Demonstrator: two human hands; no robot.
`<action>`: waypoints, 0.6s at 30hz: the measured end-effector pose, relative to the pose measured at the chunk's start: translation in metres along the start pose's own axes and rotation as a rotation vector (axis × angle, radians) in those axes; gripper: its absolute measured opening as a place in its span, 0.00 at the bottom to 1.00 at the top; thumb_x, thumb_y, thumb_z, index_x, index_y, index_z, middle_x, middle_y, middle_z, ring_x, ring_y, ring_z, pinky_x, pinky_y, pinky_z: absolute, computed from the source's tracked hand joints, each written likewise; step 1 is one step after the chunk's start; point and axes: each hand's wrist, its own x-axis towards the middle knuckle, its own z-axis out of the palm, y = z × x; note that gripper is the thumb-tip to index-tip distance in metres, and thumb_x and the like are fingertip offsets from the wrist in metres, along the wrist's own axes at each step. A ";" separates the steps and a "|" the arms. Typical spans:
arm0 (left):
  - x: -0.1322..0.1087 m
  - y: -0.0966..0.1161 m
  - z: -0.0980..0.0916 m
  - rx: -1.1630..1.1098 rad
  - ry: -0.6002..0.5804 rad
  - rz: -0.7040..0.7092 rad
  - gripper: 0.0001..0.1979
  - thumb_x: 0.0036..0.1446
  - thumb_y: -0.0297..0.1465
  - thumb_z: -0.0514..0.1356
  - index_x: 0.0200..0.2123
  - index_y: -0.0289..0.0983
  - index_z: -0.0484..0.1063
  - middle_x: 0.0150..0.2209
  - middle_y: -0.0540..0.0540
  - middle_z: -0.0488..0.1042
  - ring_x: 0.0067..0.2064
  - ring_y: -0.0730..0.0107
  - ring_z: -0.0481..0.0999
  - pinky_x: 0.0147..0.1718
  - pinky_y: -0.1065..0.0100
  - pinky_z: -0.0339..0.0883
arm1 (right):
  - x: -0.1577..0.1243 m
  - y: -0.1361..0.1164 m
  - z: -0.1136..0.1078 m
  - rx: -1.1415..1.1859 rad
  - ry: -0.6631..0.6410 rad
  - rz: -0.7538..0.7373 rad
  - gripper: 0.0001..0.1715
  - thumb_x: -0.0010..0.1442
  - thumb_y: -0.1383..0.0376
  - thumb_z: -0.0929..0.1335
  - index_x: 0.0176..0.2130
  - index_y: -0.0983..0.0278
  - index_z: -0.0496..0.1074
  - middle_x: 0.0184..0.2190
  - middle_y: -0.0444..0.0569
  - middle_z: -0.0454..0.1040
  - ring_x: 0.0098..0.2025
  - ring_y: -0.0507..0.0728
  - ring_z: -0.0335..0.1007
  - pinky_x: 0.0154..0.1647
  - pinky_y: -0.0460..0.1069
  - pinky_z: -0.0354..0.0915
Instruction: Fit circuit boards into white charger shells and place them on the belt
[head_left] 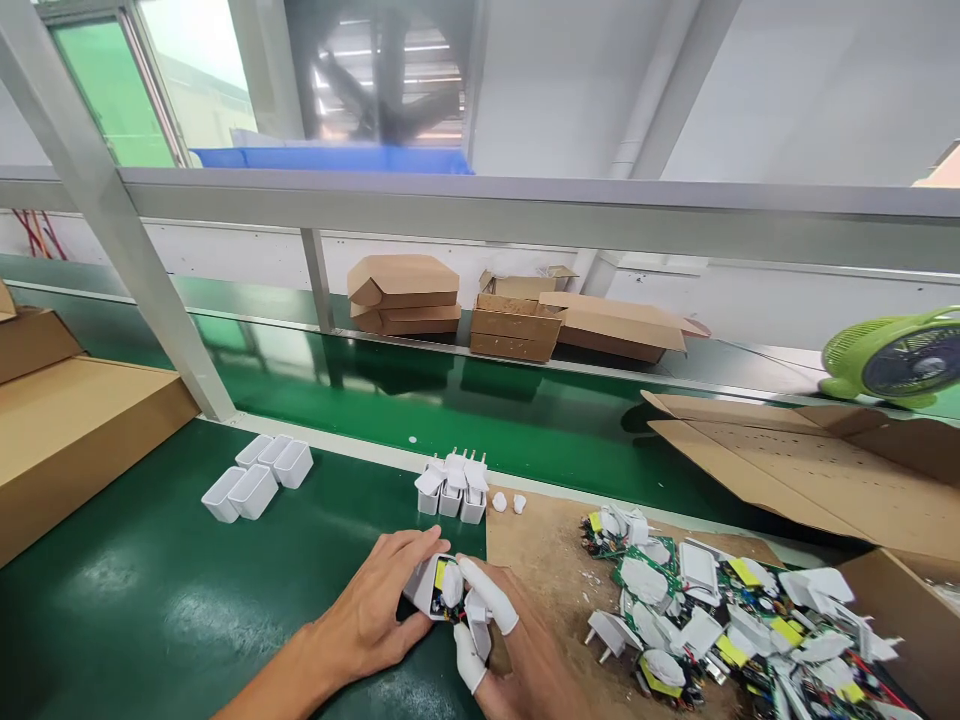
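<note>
My left hand (375, 605) is closed around a white plastic charger housing (418, 584). A circuit board (448, 588) with a yellow-wrapped part and a white blob sits partly in the housing's open end. White finger cots cover the thumb and a finger of my right hand (517, 650), which pinches a white plug cover (478, 612) beside the board. Just beyond my hands stand several white chargers with plug pins (452, 487), grouped in a tight block. Two small white lumps (510, 502) lie to their right.
Several open white housings (255, 490) stand at left on the green table (150, 590). Circuit boards with plug covers (697, 610) are heaped at right on a brown board (536, 560). Cardboard boxes (82, 420) flank both sides; a green fan (900, 355) stands at back right.
</note>
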 end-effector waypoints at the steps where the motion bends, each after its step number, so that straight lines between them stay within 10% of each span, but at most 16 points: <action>1: 0.000 0.000 0.001 -0.015 -0.004 0.010 0.44 0.65 0.23 0.62 0.76 0.46 0.43 0.66 0.39 0.71 0.65 0.52 0.69 0.64 0.50 0.67 | 0.000 0.000 -0.001 -0.003 -0.023 -0.006 0.38 0.64 0.71 0.63 0.71 0.59 0.56 0.58 0.55 0.75 0.57 0.59 0.76 0.59 0.54 0.75; 11: -0.001 -0.001 0.008 -0.460 -0.002 -0.280 0.33 0.69 0.35 0.60 0.72 0.48 0.52 0.55 0.41 0.73 0.51 0.59 0.77 0.53 0.56 0.73 | -0.002 0.013 0.007 0.145 0.162 -0.041 0.22 0.73 0.68 0.64 0.63 0.53 0.65 0.57 0.49 0.76 0.57 0.55 0.76 0.60 0.48 0.73; 18: 0.006 0.010 -0.001 -0.792 0.002 -0.462 0.31 0.70 0.48 0.62 0.70 0.49 0.58 0.66 0.38 0.70 0.67 0.51 0.71 0.66 0.49 0.64 | -0.004 0.017 0.021 0.088 0.001 -0.102 0.32 0.67 0.76 0.63 0.66 0.56 0.65 0.61 0.53 0.72 0.61 0.59 0.72 0.63 0.54 0.72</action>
